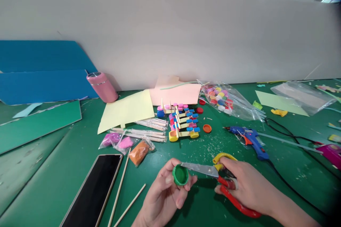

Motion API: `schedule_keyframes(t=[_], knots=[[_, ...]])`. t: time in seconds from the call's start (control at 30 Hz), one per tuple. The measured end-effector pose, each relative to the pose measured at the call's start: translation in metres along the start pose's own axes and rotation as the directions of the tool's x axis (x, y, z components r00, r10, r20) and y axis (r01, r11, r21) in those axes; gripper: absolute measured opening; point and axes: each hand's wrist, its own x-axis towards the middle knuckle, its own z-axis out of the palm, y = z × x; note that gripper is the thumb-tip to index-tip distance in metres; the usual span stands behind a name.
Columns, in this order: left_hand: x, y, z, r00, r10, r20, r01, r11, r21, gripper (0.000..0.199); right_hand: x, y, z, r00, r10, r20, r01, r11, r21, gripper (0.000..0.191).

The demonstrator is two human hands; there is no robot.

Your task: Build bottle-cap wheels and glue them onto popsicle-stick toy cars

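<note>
My left hand [166, 193] pinches a small green bottle cap [180, 175], its hollow side facing me. In my right hand [243, 181] is a pair of scissors [201, 169] with one yellow and one red handle. The blade tips reach the upper rim of the cap; whether they cut into it I cannot tell. Beyond the hands stands a cluster of small models [183, 120] made of coloured caps and wooden sticks. An orange cap [207, 128] and a red cap [199, 110] lie beside them.
A blue glue gun [249, 140] with a black cable rests at right. A phone [93, 191] and wooden sticks [130, 204] lie at left, near bagged clay [139, 152]. Behind are a pink tumbler [102, 87], yellow paper [128, 110] and a bag of caps [221, 97].
</note>
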Motion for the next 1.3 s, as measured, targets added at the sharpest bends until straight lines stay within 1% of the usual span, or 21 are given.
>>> schedule_keyframes(t=[0.2, 0.3, 0.43, 0.5, 0.6, 0.7, 0.77, 0.83, 1.03, 1.3], knots=[[-0.001, -0.001, -0.003, 0.999, -0.014, 0.038, 0.015, 1.0, -0.024, 0.022, -0.002, 0.0, 0.004, 0.999, 0.016, 0.043, -0.019, 0.997, 0.071, 0.026], [-0.002, 0.0, -0.002, 0.999, -0.019, 0.049, 0.021, 0.999, -0.029, 0.02, -0.002, -0.002, 0.007, 0.997, 0.032, 0.075, -0.044, 0.985, 0.167, 0.028], [-0.001, 0.002, 0.001, 0.999, -0.033, 0.042, 0.034, 0.999, -0.017, 0.02, -0.001, -0.003, 0.011, 0.989, 0.045, 0.138, -0.091, 0.931, 0.353, 0.024], [0.0, 0.003, 0.002, 1.0, -0.021, 0.012, 0.021, 1.0, -0.013, 0.022, -0.001, -0.003, 0.01, 0.99, 0.063, 0.128, -0.107, 0.923, 0.371, 0.021], [0.002, 0.003, 0.001, 0.999, -0.017, -0.033, 0.016, 1.0, -0.02, 0.026, -0.001, -0.004, 0.005, 0.995, 0.065, 0.072, -0.084, 0.953, 0.29, 0.02], [0.004, 0.002, 0.001, 0.997, -0.043, -0.059, 0.04, 0.998, -0.038, 0.03, 0.0, -0.004, 0.001, 0.999, 0.027, -0.029, -0.023, 0.992, 0.12, 0.028], [0.004, 0.001, 0.0, 0.995, -0.066, -0.076, 0.063, 0.997, -0.051, 0.031, 0.001, -0.003, 0.001, 0.995, -0.01, -0.095, 0.01, 1.0, 0.001, 0.032], [0.003, 0.0, 0.0, 0.992, -0.091, -0.089, 0.086, 0.995, -0.052, 0.029, 0.001, -0.001, 0.001, 0.991, -0.045, -0.127, 0.034, 0.996, -0.086, 0.033], [0.003, -0.002, 0.001, 0.989, -0.108, -0.103, 0.111, 0.994, 0.016, 0.03, 0.002, 0.003, 0.002, 0.983, -0.097, -0.156, 0.061, 0.973, -0.224, 0.036], [0.006, -0.002, 0.004, 0.986, -0.057, -0.157, 0.064, 0.997, 0.039, 0.032, 0.003, 0.006, 0.008, 0.988, -0.095, -0.121, 0.062, 0.965, -0.255, 0.031]])
